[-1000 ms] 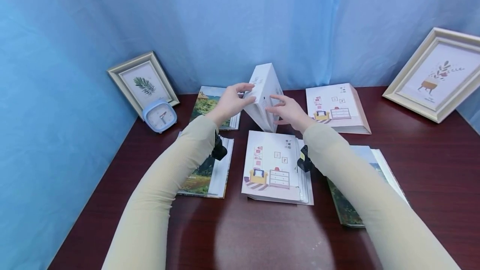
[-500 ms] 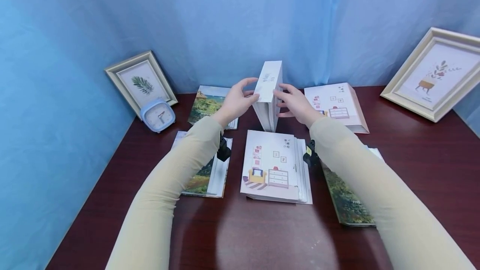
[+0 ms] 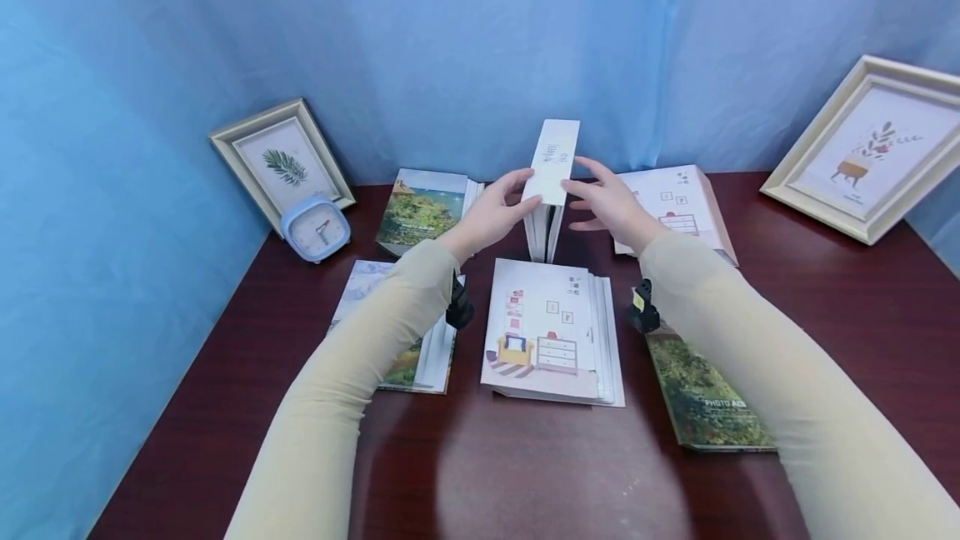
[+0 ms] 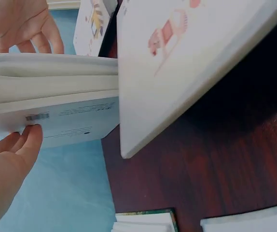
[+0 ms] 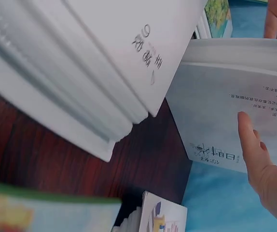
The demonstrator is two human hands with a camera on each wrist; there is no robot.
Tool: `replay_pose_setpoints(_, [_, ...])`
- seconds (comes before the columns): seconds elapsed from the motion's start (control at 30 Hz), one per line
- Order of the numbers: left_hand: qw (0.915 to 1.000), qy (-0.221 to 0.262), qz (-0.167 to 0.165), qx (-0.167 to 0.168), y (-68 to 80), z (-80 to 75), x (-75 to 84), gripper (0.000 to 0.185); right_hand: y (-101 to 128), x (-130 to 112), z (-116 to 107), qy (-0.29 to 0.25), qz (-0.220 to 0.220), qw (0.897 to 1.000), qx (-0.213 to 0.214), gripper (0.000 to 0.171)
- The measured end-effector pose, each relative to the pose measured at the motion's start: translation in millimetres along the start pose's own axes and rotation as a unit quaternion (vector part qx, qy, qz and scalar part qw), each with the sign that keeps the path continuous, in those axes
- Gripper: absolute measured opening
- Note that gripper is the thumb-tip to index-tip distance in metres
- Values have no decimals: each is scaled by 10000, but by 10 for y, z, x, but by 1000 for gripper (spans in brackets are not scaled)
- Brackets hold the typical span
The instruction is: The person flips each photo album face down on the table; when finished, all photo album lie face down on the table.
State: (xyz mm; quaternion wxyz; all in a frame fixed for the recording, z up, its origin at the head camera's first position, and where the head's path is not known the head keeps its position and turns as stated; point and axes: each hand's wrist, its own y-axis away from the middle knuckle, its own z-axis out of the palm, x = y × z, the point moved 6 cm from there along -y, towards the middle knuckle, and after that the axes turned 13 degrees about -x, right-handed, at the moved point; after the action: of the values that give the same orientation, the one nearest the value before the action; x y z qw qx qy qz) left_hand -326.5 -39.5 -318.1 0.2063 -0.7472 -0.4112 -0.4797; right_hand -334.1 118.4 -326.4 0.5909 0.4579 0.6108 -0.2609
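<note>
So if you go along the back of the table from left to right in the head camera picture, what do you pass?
Leaf picture frame → blue clock → green landscape book → upright white book held between both hands → flat white book → plant picture frame.

The far-right picture frame (image 3: 870, 148) runs off the head view's right edge, and the right forearm covers part of the green photo album (image 3: 708, 394) on the near right. The print on the upright white album (image 3: 552, 163) is too small to read there. In the left wrist view only the fingertips of the left hand (image 4: 8, 154) show, the rest cut off at the left edge.
</note>
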Motion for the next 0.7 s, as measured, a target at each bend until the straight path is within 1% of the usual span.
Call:
replay_pose_setpoints(0.1, [9999, 34, 61, -140, -10, 57, -10, 60, 25, 21, -28, -44, -37, 10000, -35, 69])
replay_pose_setpoints(0.3, [9976, 527, 69, -454, -51, 175, -44, 66, 79, 53, -58, -354, -100, 9992, -129, 64])
replay_pose_setpoints(0.37, [9967, 605, 64, -545, -70, 207, -63, 67, 92, 62, -65, -518, -95, 9985, -151, 63])
replay_pose_setpoints(0.53, [9968, 397, -61, -688, -98, 272, -116, 68, 115, 82, -77, -873, -35, 9959, -247, 63])
replay_pose_setpoints(0.7, [9970, 120, -188, -747, -112, 317, -125, 71, 157, 75, -82, -953, -9, 9949, -330, 63])
